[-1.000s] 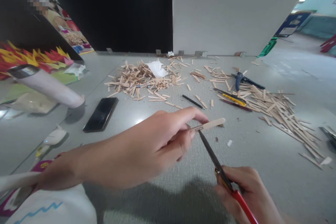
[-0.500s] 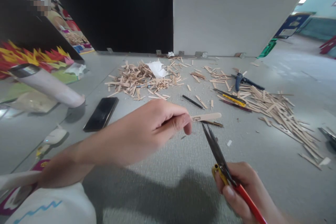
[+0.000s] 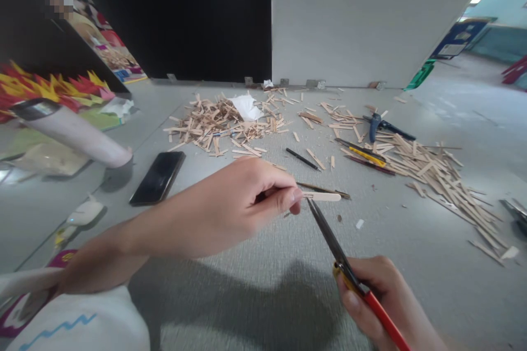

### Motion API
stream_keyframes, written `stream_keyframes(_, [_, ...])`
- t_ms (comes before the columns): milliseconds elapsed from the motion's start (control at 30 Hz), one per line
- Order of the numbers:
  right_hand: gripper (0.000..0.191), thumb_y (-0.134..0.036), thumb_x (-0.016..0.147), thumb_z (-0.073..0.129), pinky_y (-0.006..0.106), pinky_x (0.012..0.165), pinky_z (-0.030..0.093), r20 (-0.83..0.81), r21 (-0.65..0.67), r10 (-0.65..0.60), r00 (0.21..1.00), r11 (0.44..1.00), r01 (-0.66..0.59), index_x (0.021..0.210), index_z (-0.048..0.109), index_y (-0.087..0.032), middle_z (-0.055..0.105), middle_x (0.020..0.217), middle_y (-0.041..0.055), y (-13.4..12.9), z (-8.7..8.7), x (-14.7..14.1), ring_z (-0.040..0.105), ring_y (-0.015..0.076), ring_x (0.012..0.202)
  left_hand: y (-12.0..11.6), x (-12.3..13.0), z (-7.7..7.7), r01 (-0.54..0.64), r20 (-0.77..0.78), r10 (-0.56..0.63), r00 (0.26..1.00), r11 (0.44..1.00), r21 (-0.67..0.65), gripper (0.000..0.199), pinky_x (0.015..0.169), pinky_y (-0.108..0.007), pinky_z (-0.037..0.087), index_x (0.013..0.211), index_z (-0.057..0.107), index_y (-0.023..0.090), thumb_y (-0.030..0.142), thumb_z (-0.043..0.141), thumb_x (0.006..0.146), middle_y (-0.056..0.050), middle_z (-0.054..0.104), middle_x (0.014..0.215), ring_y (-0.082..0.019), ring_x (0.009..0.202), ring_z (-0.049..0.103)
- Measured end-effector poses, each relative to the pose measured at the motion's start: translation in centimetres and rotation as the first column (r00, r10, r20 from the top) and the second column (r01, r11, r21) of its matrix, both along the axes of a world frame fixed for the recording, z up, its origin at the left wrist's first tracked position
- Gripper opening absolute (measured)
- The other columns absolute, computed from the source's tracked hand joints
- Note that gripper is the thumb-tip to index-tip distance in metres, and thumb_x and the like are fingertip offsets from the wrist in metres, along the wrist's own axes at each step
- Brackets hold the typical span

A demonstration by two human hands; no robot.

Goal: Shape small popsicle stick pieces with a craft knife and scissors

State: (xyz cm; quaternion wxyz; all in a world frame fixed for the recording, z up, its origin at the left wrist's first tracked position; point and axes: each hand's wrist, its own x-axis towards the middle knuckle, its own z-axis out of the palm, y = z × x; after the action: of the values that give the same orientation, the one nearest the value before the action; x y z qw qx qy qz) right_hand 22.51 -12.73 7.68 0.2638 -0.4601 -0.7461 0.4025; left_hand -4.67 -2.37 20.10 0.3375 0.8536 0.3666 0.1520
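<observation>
Between the thumb and fingers of my left hand (image 3: 230,211) a wooden craft stick (image 3: 327,197) is pinched, its rounded end pointing right. Small dark markings show on the stick beside my fingertips. My right hand (image 3: 379,296) is closed around a pair of scissors (image 3: 335,241) with dark narrow blades and red and yellow on the handles. The blade tips are slightly apart and lie at the stick's lower edge, close to my left thumb; whether they touch it I cannot tell. Behind the stick a thin brown tool (image 3: 333,192) lies on the grey surface.
A heap of cut sticks (image 3: 206,123) and a white tissue (image 3: 247,107) lie at the back. Right are longer sticks (image 3: 436,175), blue-handled pliers (image 3: 374,127), a yellow cutter (image 3: 366,157) and a black pen (image 3: 302,158). Left are a phone (image 3: 158,178) and a tumbler (image 3: 78,134).
My right hand has brought the scissors up and left, so the tips reach the stick. The stick has turned slightly, its free end now lower. My left hand has barely moved.
</observation>
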Motion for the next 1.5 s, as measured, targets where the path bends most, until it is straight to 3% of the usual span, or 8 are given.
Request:
stream_keyframes(300, [0.054,-0.059,0.108,0.047,0.024,0.048,0.027,0.074,-0.005,-0.039,0.997,0.999,0.039,0.068,0.041,-0.023,0.036,0.061,-0.0048,-0.1,0.5,-0.5,0.031,0.0111,0.054,-0.2,-0.1,-0.3,0.005,0.001,-0.005,1.0,0.993,0.122,0.036,0.052,-0.023,0.029,0.087,0.077,0.019,0.027,0.05,0.11,0.007,0.038,0.059,-0.008,0.051,0.032])
stream_keyframes(867, [0.051,-0.053,0.108,0.045,0.026,0.05,0.029,0.043,-0.052,-0.023,0.999,0.998,0.025,0.067,0.038,-0.023,0.033,0.06,-0.0052,0.1,1.0,-0.8,0.032,0.0117,0.055,-0.3,-0.1,-0.3,-0.018,-0.014,0.02,1.0,0.989,0.144,0.035,0.053,-0.026,0.028,0.087,0.076,0.019,0.027,0.05,0.108,0.006,0.036,0.057,-0.009,0.051,0.031])
stream_keyframes(1233, [0.051,-0.05,0.108,0.045,0.028,0.048,0.02,-0.007,-0.109,0.005,1.0,0.994,-0.006,0.067,0.029,-0.025,0.025,0.06,-0.0066,0.3,0.8,-1.0,0.024,0.0105,0.052,-0.1,-0.1,-0.6,0.018,-0.03,-0.016,0.999,0.996,0.086,0.034,0.052,-0.025,0.027,0.088,0.076,0.019,0.026,0.05,0.108,0.006,0.033,0.06,-0.009,0.052,0.03])
stream_keyframes(1500, [0.051,-0.052,0.109,0.043,0.027,0.05,0.024,0.074,-0.066,-0.007,0.997,0.998,0.012,0.068,0.032,-0.024,0.028,0.06,-0.0061,0.1,-0.1,-0.3,0.028,0.0108,0.053,0.6,0.2,0.3,-0.001,-0.014,0.0,1.0,0.992,-0.127,0.037,0.046,-0.024,0.026,0.091,0.078,0.02,0.035,0.05,0.109,0.005,0.039,0.06,-0.01,0.051,0.035])
